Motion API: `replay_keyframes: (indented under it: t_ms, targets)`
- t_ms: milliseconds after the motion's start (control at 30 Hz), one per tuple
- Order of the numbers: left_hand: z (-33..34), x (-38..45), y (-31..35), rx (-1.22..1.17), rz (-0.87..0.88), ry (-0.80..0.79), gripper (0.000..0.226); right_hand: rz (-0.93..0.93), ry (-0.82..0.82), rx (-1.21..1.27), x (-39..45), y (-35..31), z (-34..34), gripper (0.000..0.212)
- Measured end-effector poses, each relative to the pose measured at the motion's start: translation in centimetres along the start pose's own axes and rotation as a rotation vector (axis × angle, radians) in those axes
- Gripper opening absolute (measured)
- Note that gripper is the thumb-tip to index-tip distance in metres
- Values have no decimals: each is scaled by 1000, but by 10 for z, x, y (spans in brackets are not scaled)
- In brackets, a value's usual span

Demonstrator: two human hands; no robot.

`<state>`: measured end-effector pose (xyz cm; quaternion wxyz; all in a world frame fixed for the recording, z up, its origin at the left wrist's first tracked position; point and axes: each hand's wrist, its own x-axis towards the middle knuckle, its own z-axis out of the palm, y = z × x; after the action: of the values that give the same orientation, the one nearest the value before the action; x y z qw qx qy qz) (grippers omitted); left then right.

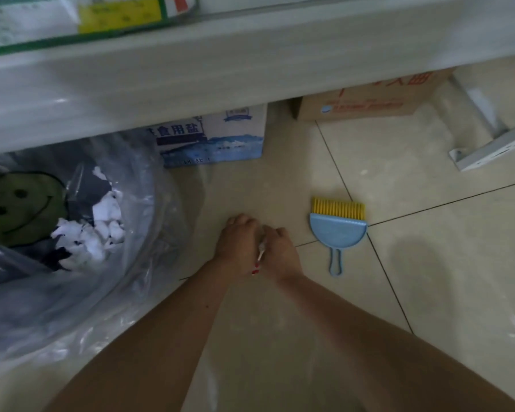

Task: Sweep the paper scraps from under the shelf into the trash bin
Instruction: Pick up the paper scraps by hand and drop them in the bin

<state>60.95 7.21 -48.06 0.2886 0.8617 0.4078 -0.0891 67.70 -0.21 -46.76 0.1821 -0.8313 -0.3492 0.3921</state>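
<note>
On the floor near the trash bin [149,263], left hand [238,245] and right hand [283,254] press together.
Fingers pinch a small white thing [261,250]; loose grip may drop it outside the bin.

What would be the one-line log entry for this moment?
left hand and right hand: together on floor, small item between | dustpan: lying unheld | trash bin: holds paper scraps

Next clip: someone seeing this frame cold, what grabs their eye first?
Probably the two bare hands, left hand and right hand, pressed together low over the beige tiled floor at centre. Just right of them lies a light-blue plastic dustpan with a yellow-bristled brush tucked at its front edge. At left, torn white paper scraps sit inside the clear-bagged trash bin.
</note>
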Motion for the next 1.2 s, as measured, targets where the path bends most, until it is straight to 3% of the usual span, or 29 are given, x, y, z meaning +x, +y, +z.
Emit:
replay_keyframes:
  t_ms: [67, 167, 300, 400, 567, 767, 933, 1200]
  targets:
    - [-1, -6, -3, -77, 4, -19, 44, 3, 60, 32, 4, -2, -10, 54]
    - [-1, -10, -11, -200, -40, -65, 68, 76, 75, 81, 14, 9, -19, 55]
    - [10, -17, -16, 40, 11, -136, 87, 46, -82, -44, 12, 20, -12, 82]
    - [16, -21, -14, 91, -3, -59, 62, 2, -128, -138, 14, 19, -5, 84]
    - [21, -16, -8, 46, -10, -57, 26, -113, -53, -258, 11, 12, 7, 31]
    - [26, -20, -4, -20, -92, 46, 22, -34, -3, -230, 7, 9, 13, 30]
    - [18, -24, 1, -51, -139, 29, 24, 15, -8, -153, 2, 5, 3, 32]
    - [-53, -58, 31, -86, -84, 116, 24, -78, 125, -160, -41, -44, -41, 25]
